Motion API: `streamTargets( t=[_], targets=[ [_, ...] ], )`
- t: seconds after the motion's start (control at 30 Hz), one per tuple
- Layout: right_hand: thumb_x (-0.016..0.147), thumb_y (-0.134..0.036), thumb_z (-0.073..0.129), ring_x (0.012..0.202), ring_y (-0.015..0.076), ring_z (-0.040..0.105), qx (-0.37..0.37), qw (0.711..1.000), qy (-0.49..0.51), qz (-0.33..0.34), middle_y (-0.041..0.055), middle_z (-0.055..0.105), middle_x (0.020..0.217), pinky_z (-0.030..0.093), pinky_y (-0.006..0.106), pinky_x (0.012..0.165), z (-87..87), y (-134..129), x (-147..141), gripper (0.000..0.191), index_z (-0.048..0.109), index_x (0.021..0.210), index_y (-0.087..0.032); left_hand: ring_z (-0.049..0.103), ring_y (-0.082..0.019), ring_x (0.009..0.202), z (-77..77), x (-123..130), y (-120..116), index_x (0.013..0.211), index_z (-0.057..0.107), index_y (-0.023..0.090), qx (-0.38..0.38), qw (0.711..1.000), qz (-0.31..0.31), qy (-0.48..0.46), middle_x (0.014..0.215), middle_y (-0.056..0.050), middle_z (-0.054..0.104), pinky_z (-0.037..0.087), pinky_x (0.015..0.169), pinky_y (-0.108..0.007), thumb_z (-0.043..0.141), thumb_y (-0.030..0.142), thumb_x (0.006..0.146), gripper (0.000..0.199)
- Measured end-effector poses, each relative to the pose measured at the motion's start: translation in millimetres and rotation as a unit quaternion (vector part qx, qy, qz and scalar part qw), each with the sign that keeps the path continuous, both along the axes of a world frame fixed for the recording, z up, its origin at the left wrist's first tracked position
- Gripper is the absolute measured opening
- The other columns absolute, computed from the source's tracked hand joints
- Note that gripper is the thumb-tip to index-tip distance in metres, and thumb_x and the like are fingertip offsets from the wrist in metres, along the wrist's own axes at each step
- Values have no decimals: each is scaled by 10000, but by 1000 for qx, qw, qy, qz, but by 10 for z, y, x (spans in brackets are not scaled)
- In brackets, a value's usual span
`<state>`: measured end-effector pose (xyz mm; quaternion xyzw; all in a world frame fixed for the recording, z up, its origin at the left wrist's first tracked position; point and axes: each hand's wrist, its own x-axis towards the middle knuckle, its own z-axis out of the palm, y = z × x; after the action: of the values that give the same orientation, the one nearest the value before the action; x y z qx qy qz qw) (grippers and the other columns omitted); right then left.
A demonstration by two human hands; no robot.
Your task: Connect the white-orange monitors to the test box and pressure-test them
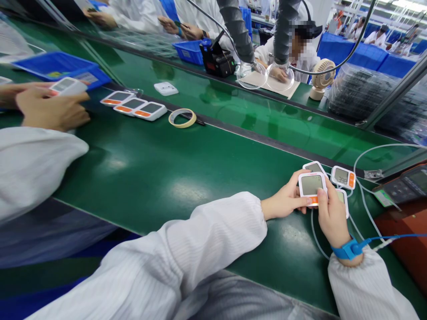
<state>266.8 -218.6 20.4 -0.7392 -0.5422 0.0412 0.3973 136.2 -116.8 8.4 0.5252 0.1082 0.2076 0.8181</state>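
**Handling hazards at the thermometer test position**

The left hand [286, 201] and the right hand [332, 216] were both closed on one small white plastic display unit with a grey screen and an orange button [312, 187], held just above the green conveyor mat [160, 173] at the near right. The left thumb lay on the orange button; the right fingers wrapped the unit's right edge.

Risks, as judged:
- Three similar white units [343, 177] lay touching or just behind the held one, each on a thin white cable [363, 204]. A snagged cable could drag a unit off the mat.
- The blue wrist strap lead [393, 238] crossed those cables and could tangle.

Surroundings: a grey test meter on a red box [405, 186] stood to the right. Far left, a co-worker's hand [50, 109] held another unit beside a row of three orange-buttoned units [133, 105] and a roll of yellow tape [182, 118].
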Motion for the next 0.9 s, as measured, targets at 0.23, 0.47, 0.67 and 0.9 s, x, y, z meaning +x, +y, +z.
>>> streamTargets(
  t=[0.23,0.47,0.67,0.9],
  targets=[
    [1017,-497,317,847,271,677,-23,1000,17,-4,126,705,1095,507,355,690,19,10,-15,548,515,1397,-154,590,-99,688,-3,8,3,1377,231,290,-4,1000,2,-3,1000,-24,567,510,575,-225,752,317,799,779],
    [1005,-517,313,867,282,675,-43,999,31,-10,127,704,1094,505,368,698,35,12,-22,580,513,1402,-144,594,-111,698,-5,7,-8,1381,240,289,-10,1000,7,4,996,-25,572,506,577,-233,761,315,785,791],
    [1005,-521,314,839,280,678,-49,998,28,-13,121,717,1036,505,360,675,35,12,-11,586,511,1404,-140,586,-106,668,1,6,-5,1381,237,271,-9,1000,9,1,964,-14,573,502,567,-235,760,309,780,798],
    [1004,-516,316,829,272,680,-43,999,25,-13,123,715,1036,512,353,673,33,12,-8,581,518,1393,-135,588,-92,635,-17,11,4,1371,245,282,-6,1000,5,-5,955,-8,579,506,557,-225,753,310,795,768]
  ],
)
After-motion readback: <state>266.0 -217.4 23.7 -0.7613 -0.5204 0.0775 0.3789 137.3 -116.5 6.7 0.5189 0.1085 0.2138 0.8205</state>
